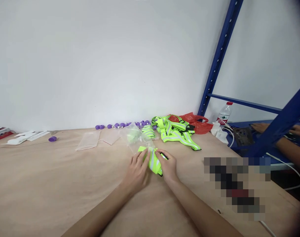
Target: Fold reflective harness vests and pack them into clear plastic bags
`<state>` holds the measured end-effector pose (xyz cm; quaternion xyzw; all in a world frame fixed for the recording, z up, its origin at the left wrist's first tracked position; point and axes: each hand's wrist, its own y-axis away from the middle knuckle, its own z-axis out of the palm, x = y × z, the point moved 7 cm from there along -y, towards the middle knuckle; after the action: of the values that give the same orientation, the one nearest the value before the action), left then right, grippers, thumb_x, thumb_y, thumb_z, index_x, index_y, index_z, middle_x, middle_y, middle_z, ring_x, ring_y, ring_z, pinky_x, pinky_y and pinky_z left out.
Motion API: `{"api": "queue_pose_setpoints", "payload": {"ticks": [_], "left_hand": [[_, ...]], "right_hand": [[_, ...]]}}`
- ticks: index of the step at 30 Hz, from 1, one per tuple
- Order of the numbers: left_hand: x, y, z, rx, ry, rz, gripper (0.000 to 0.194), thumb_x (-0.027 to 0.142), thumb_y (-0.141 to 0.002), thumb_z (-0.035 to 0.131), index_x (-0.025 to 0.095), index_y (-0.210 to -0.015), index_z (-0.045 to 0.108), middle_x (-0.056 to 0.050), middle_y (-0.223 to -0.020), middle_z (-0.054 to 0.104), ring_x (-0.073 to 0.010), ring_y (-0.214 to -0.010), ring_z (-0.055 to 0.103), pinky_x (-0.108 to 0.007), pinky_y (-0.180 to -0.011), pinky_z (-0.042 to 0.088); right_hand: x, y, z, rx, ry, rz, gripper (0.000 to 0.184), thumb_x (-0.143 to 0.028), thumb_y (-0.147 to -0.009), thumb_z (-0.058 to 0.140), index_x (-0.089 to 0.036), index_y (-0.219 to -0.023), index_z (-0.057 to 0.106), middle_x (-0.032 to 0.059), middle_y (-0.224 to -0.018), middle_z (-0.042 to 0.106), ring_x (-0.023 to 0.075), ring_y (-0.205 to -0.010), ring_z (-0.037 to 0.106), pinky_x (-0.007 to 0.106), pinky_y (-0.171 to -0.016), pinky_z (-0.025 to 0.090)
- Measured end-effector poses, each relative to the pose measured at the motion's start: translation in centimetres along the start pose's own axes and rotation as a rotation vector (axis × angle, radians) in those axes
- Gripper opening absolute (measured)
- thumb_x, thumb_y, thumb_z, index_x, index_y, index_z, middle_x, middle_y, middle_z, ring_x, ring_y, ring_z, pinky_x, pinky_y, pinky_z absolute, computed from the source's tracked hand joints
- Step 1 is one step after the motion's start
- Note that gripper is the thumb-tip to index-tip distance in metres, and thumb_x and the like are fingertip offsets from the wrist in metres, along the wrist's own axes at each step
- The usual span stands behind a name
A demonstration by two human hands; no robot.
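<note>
A folded bundle of neon-yellow reflective strap [153, 161] with a silver stripe lies between my two hands, low over the table. My left hand [137, 168] pinches its left side with thumb and fingers. On the right, my right hand [169, 163] grips the other side, near a black part of the strap. Just beyond the fingers, a clear plastic bag [134, 135] touches or overlaps the bundle's top; whether a hand holds it too, I cannot tell. Behind it sits another rolled reflective strap [148, 131]. A loose heap of reflective straps [174, 128] lies farther right.
Flat clear bags [88, 141] lie left of my hands. Small purple items [109, 126] line the wall, with one purple piece [52, 139] apart. A red plastic bag [201, 123], a water bottle [224, 113] and a blue rack post [216, 62] stand right. Another person's arm [291, 148] shows beyond.
</note>
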<state>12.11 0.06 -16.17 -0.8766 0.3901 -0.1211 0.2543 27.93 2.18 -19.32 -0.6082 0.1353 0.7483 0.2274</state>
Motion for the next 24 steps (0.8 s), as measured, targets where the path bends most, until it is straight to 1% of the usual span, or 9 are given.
{"api": "queue_pose_setpoints", "payload": {"ticks": [3,7,9,12,14,16,19,22,24], "left_hand": [[1.1,0.0,-0.3,-0.005,0.134,0.052,0.086,0.01,-0.08,0.05,0.023,-0.16,0.019,-0.014,-0.159,0.035,-0.0378,-0.14,0.037,-0.056,-0.108,0.038],[0.7,-0.5,-1.9,0.107,0.507,0.012,0.059,0.015,-0.091,0.047,0.025,-0.148,0.04,-0.013,-0.151,0.046,-0.0302,-0.14,0.041,-0.052,-0.114,0.037],[-0.3,-0.8,-2.8,0.206,0.741,-0.065,0.041,0.019,-0.095,0.047,0.024,-0.135,0.052,-0.012,-0.138,0.058,-0.027,-0.134,0.049,-0.049,-0.113,0.039],[-2.0,-0.8,-3.7,0.334,0.993,-0.177,0.022,0.028,-0.099,0.046,0.022,-0.106,0.065,-0.011,-0.108,0.071,-0.0273,-0.121,0.059,-0.048,-0.107,0.045],[-3.4,-0.6,-4.2,0.429,1.063,-0.251,0.028,0.037,-0.099,0.047,0.021,-0.082,0.064,-0.008,-0.083,0.069,-0.0264,-0.102,0.066,-0.047,-0.101,0.05],[-5.1,-0.3,-4.4,0.542,1.088,-0.369,0.034,0.042,-0.097,0.053,0.021,-0.071,0.055,-0.003,-0.07,0.061,-0.0221,-0.085,0.067,-0.044,-0.094,0.054],[-7.0,-0.3,-3.2,0.632,1.126,-0.593,0.026,0.047,-0.089,0.064,0.023,-0.088,0.054,-0.003,-0.089,0.064,-0.0192,-0.091,0.067,-0.037,-0.087,0.057],[-6.3,-1.6,-0.4,0.51,1.234,-0.68,0.049,0.055,-0.082,0.068,0.023,-0.116,0.054,-0.011,-0.12,0.065,-0.0234,-0.111,0.066,-0.035,-0.087,0.057],[-5.1,-2.3,1.7,0.421,1.366,-0.716,0.06,0.055,-0.077,0.074,0.02,-0.122,0.056,-0.013,-0.121,0.067,-0.0256,-0.109,0.067,-0.035,-0.088,0.056]], "right_hand": [[0.3,-0.2,-0.2,0.013,-0.037,0.024,0.037,-0.048,-0.06,0.08,-0.016,-0.079,0.077,0.0082,-0.088,0.075,0.0284,-0.088,0.067,0.034,-0.075,0.054],[0.2,-0.5,-0.7,0.05,-0.064,0.048,0.039,-0.048,-0.058,0.08,-0.016,-0.081,0.077,0.0083,-0.088,0.075,0.0282,-0.087,0.068,0.033,-0.072,0.054],[-0.1,-0.5,-0.8,0.066,-0.074,0.05,0.04,-0.048,-0.058,0.08,-0.016,-0.083,0.077,0.0084,-0.09,0.075,0.0286,-0.089,0.068,0.033,-0.073,0.054],[-0.5,-0.4,-0.9,0.073,-0.102,0.072,0.041,-0.047,-0.057,0.08,-0.016,-0.083,0.077,0.0088,-0.091,0.075,0.0294,-0.091,0.068,0.033,-0.072,0.054],[-0.6,-0.3,-0.9,0.072,-0.128,0.093,0.042,-0.047,-0.055,0.082,-0.016,-0.083,0.077,0.0089,-0.091,0.075,0.0295,-0.089,0.068,0.033,-0.071,0.055],[-0.7,-0.3,-0.9,0.069,-0.157,0.109,0.043,-0.047,-0.053,0.083,-0.016,-0.083,0.077,0.0088,-0.09,0.075,0.0291,-0.087,0.068,0.033,-0.069,0.054],[-0.6,-0.2,-0.6,0.058,-0.187,0.121,0.043,-0.046,-0.053,0.084,-0.016,-0.083,0.077,0.0081,-0.086,0.075,0.0274,-0.082,0.068,0.032,-0.065,0.053],[-0.5,0.1,-0.2,0.029,-0.17,0.104,0.041,-0.045,-0.053,0.084,-0.016,-0.081,0.076,0.0077,-0.084,0.074,0.0256,-0.078,0.067,0.031,-0.064,0.053],[-0.4,0.3,0.1,0.018,-0.149,0.088,0.04,-0.044,-0.054,0.084,-0.015,-0.081,0.077,0.0076,-0.084,0.074,0.025,-0.078,0.067,0.03,-0.064,0.053]]}}
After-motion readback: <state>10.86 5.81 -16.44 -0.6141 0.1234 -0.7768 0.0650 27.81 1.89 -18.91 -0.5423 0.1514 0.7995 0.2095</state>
